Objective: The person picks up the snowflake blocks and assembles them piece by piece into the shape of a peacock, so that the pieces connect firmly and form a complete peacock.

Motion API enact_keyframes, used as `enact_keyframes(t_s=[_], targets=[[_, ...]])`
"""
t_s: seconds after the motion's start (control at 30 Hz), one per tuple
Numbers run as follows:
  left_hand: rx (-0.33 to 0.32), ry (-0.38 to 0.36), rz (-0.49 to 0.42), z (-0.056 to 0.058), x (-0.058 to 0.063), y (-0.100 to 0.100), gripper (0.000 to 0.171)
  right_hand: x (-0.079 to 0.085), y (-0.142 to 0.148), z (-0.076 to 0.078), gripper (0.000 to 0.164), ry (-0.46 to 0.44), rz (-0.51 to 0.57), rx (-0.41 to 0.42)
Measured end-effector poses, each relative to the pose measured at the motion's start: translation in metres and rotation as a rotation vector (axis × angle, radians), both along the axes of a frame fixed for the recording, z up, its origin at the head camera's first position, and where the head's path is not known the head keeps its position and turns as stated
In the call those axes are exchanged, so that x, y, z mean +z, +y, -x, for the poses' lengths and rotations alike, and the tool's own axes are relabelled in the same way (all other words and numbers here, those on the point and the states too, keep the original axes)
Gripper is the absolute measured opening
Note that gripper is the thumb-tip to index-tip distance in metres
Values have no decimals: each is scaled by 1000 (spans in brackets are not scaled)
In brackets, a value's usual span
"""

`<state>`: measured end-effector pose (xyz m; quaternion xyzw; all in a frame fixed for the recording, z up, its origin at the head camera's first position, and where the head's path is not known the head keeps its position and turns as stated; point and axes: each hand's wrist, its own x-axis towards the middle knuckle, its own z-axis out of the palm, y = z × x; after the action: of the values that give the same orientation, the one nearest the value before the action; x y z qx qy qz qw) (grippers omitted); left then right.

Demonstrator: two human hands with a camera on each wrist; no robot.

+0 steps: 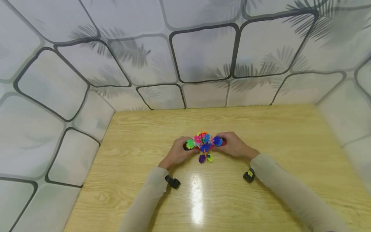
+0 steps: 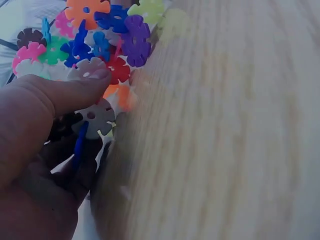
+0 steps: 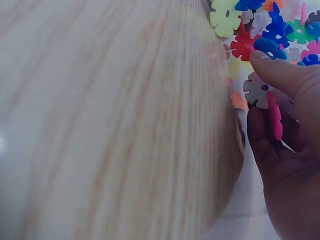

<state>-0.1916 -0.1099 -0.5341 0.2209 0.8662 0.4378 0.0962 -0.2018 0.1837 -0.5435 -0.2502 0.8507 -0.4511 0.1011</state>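
Both hands grip one colourful build of notched plastic discs (image 1: 205,147) from opposite sides, over the middle of the table. My left hand (image 1: 177,152) has its thumb on a whitish disc (image 2: 98,120) low on the build, fingers curled beneath, near a green disc (image 1: 190,144). On the other side, my right hand (image 1: 235,145) pinches it near a blue disc (image 1: 218,141), with a grey disc (image 3: 257,91) and a pink one (image 3: 274,116) by the fingers. Purple (image 2: 136,41) and yellow-green discs (image 3: 224,18) stick out toward me. The fingertips underneath are partly hidden.
A light wood-grain table (image 1: 130,193) lies under the hands. Patterned cloth (image 1: 203,54) rises behind it and at both sides. Each sleeve carries a small black wrist camera, the left one (image 1: 173,182) and the right one (image 1: 249,175).
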Motion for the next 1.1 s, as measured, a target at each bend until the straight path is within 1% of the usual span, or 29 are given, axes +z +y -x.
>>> enact_keyframes(t_s=[0.1,0.23,0.4,0.57,0.77,0.93,1.1], targets=[[8,-30,-18,0,-1,0,23,-1,-1,0,16,-17,16,7],[15,-55,-27,0,-3,0,24,1,-2,-1,16,-9,13,1],[10,-59,-25,3,-5,-1,24,1,-4,-1,20,-20,10,-21],[-9,-63,-45,6,-8,-4,25,1,-3,-2,22,-14,1,-34],[-8,-57,-49,6,-9,-8,21,8,0,-6,26,4,-33,-57],[-9,-62,-48,5,-7,-7,28,10,2,-8,34,27,-18,-64],[-16,-44,-56,3,-6,-2,37,3,3,-5,34,39,-15,-76]])
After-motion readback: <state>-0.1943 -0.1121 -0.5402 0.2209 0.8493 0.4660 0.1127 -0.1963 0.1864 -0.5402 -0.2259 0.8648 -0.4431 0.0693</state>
